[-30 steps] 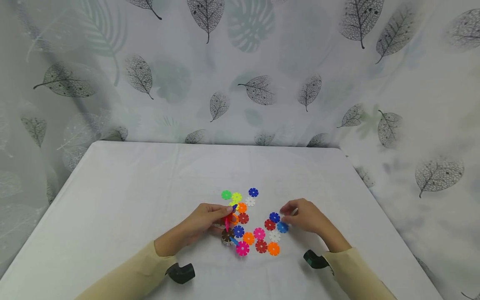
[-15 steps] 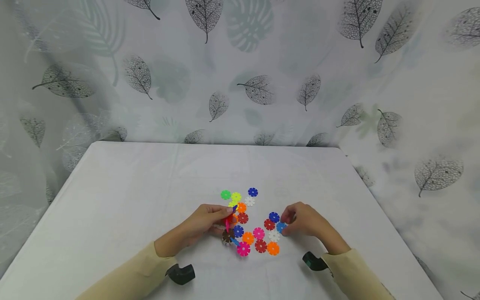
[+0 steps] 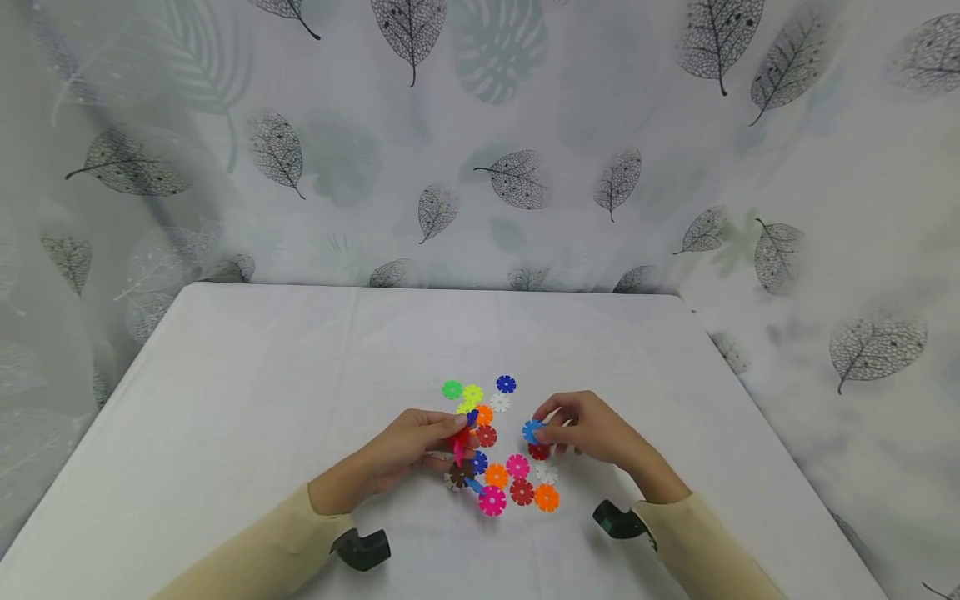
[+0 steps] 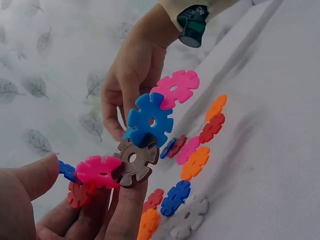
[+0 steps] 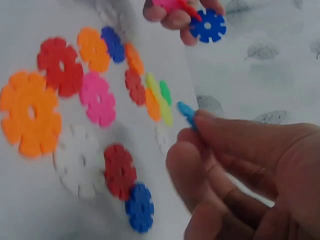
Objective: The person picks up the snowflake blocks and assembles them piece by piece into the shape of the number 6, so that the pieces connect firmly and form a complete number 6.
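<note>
My left hand (image 3: 405, 443) grips a joined chain of notched, flower-shaped plastic discs. In the left wrist view the thumb and fingers are at its dark blue disc (image 4: 66, 171) and red disc (image 4: 79, 194). From there it runs through a pink disc (image 4: 90, 172), a brown disc (image 4: 144, 171) and a light blue disc (image 4: 141, 117) to another pink disc (image 4: 187, 82). My right hand (image 3: 596, 429) pinches a loose light blue disc (image 3: 531, 430) between thumb and fingertips, raised above the loose discs. It is seen edge-on in the right wrist view.
Loose discs lie on the white-covered table (image 3: 300, 367) between and beyond the hands. Among them are an orange disc (image 3: 547, 498), a red disc (image 3: 522, 492), a green disc (image 3: 452, 389) and a white disc (image 3: 500, 403). A leaf-patterned curtain (image 3: 465, 267) hangs behind.
My right hand has picked up the light blue disc from the right side of the loose discs and brought it up and leftward. The left hand's chain has shifted slightly right.
</note>
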A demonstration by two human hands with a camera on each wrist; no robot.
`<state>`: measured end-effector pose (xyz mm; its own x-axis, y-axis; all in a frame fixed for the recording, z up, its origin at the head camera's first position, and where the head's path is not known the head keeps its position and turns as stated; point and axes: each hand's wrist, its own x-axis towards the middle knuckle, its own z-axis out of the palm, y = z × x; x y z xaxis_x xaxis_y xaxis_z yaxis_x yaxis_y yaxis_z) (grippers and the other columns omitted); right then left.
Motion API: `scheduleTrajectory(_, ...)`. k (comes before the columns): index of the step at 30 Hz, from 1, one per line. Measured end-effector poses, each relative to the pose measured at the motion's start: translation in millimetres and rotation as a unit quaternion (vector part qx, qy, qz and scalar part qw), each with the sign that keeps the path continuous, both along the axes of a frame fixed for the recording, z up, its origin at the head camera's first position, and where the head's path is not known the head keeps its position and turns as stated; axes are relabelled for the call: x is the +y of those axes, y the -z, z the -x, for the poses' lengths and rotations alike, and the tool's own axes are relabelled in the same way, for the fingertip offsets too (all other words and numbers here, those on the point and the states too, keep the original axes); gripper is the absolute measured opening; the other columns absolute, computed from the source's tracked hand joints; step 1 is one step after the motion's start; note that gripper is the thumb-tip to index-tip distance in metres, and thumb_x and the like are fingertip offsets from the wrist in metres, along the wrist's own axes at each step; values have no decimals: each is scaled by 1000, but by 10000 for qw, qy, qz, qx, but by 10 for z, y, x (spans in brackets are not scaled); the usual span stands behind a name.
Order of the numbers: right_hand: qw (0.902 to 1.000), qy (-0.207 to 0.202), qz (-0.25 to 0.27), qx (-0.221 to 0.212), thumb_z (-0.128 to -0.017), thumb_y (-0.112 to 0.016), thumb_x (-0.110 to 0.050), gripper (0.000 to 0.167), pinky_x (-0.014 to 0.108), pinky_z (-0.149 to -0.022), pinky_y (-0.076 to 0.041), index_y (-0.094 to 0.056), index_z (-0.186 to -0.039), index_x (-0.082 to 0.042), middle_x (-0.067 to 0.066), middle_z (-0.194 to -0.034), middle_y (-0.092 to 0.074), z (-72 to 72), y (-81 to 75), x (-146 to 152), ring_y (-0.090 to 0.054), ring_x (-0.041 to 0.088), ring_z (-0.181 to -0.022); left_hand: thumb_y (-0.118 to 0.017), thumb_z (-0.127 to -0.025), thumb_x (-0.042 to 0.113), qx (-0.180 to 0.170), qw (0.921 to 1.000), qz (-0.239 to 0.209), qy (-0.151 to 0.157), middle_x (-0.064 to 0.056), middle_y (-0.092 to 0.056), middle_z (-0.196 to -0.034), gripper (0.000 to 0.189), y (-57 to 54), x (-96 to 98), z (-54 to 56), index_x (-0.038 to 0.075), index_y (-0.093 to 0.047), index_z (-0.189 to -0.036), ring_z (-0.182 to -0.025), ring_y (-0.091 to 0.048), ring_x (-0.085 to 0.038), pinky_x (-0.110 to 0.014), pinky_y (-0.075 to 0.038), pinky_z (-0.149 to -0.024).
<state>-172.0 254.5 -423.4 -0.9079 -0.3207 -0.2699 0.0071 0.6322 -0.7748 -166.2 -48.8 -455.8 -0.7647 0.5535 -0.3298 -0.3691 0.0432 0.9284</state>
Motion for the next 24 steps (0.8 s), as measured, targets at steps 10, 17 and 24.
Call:
scheduleTrajectory(10,9914,14,1178,569,-92,-77,-27,30,51,-71,-59,-72,-116,-11,10,-88,-74,-8,27,-307,-71,28,-74,-68,-98,37,28,9998,170,-31,-12,-74,-109,49,-35,53,-27,-3,-68,-127,-100,-68,-22,-36,-59,-82)
scheduleTrajectory(17,9864,-14,1478,719,-94,-75,-23,29,48,-62,-59,-71,-117,-7,6,-88,-75,-22,21,-397,-72,27,-74,-70,-96,38,95,9996,243,-131,-10,-74,-107,50,-28,68,-38,-1,-68,-127,-97,-68,-21,-36,-59,-80)
scheduleTrajectory(24,9868,9,1481,648,-94,-75,-22,31,39,-56,-58,-70,-119,-5,8,-90,-75,-38,17,-433,-71,26,-73,-71,-96,39,141,9992,343,-127,-8,-74,-106,49,-15,65,-30,0,-70,-126,-97,-68,-20,-35,-59,-78)
